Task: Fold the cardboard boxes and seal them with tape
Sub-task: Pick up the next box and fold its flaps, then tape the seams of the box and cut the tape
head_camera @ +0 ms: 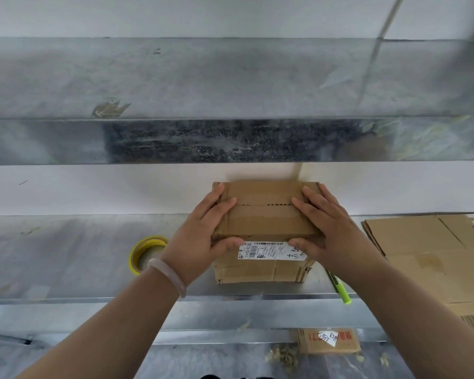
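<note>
Starting with the cardboard box (266, 222): where does it sit? (Observer 1)

Upright on the metal table (66, 255), centre of view, back edge toward the white wall. Top flaps are down, with the seam running 9 to 3 o'clock. A strip of brown tape (263, 220) lies along the top on the person's side of the seam. A white printed label (268, 250) sits on the front face, just under the top edge. (Observer 2)

Hands? (Observer 1)

Left hand (203, 228) is on the box's 9 o'clock end, right hand (331, 228) on the 3 o'clock end. Each grip is clamped over the top front edge, fingers flat on the flaps and thumb hooked down onto the front face. The right thumb covers the label's right end; the left thumb ends at its left end. Pale bracelet (170, 277) on the left wrist. (Observer 2)

Surroundings? (Observer 1)

Yellow tape roll (137, 253) lies flat on the table at 9 o'clock from the box, partly hidden behind the left wrist. Green marker (340, 289) lies at 4 o'clock, touching the box's front corner or just beside it, cannot tell which. Its tip reaches past the table edge. Flattened cardboard sheets (422, 247) are stacked at 3 o'clock, apart from the box. Below the table at 5 o'clock lies a cardboard scrap (326, 341) with red print and a white handwritten slip, loose debris beside it. (Observer 2)
</note>
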Demonstrator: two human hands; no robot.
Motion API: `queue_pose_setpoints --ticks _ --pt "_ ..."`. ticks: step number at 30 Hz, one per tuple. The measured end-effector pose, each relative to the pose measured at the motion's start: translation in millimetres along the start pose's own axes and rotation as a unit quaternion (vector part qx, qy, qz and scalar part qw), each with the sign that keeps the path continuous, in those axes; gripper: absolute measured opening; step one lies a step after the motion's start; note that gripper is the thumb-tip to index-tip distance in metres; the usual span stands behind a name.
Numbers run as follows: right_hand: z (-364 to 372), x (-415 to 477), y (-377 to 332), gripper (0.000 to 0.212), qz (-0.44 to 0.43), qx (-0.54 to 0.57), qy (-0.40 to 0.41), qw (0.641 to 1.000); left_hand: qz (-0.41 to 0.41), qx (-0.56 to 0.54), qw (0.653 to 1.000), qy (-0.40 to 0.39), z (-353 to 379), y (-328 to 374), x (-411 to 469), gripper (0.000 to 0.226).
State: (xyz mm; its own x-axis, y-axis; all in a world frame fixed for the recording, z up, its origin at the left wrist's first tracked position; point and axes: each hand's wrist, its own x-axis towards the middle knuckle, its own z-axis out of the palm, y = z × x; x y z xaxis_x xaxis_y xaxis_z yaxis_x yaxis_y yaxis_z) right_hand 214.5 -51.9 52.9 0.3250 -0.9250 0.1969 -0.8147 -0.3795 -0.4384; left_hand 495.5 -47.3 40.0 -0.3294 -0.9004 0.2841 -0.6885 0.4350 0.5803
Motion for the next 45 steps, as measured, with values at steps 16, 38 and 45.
queue_pose_setpoints --ticks 16,38,45 --pt "15.9 -20.1 11.3 0.081 0.023 -0.042 -0.073 0.996 0.013 0.065 0.998 -0.011 38.8 -18.0 -20.8 0.077" --pt "39.9 -17.0 -20.7 0.072 -0.047 -0.225 -0.062 0.971 -0.138 0.2 0.967 0.079 -5.4 -81.8 -103.8 0.06" --pt "40.7 -16.5 -22.4 0.073 -0.044 -0.232 -0.061 0.97 -0.139 0.24 0.959 0.065 -11.3 -112.1 -123.9 0.019"
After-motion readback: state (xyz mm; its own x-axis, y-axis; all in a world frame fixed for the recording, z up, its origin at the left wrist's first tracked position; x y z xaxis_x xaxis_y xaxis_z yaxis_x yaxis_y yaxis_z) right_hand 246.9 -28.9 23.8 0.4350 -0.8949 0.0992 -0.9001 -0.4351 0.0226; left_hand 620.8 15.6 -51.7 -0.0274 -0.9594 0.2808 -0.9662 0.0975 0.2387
